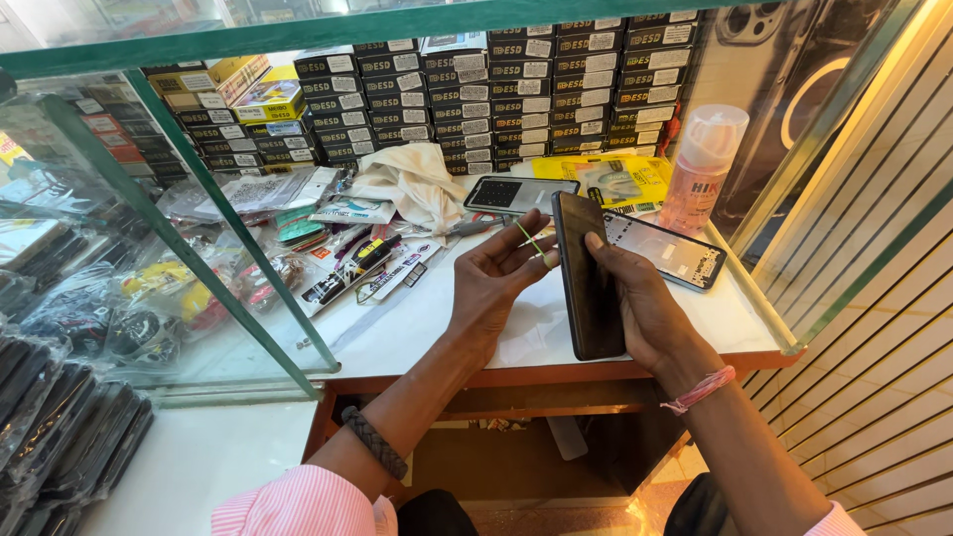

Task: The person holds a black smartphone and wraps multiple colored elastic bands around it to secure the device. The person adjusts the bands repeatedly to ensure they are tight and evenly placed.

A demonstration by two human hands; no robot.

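Note:
My right hand [645, 303] grips a black smartphone [586, 273], holding it upright on edge above the white counter [427, 328]. My left hand [501, 273] is spread open just left of the phone, palm toward it, with thin green strips [531, 241] at its fingertips. A phone frame with its inside exposed [675, 250] lies flat on the counter behind my right hand. Another flat phone part [518, 194] lies farther back.
Stacks of dark small boxes [496, 89] line the back. A pink spray bottle [703, 164], a white cloth [412, 179], yellow packets [625, 181] and packaged accessories [357, 263] lie around. Green-framed glass panels [228, 228] stand at left and right.

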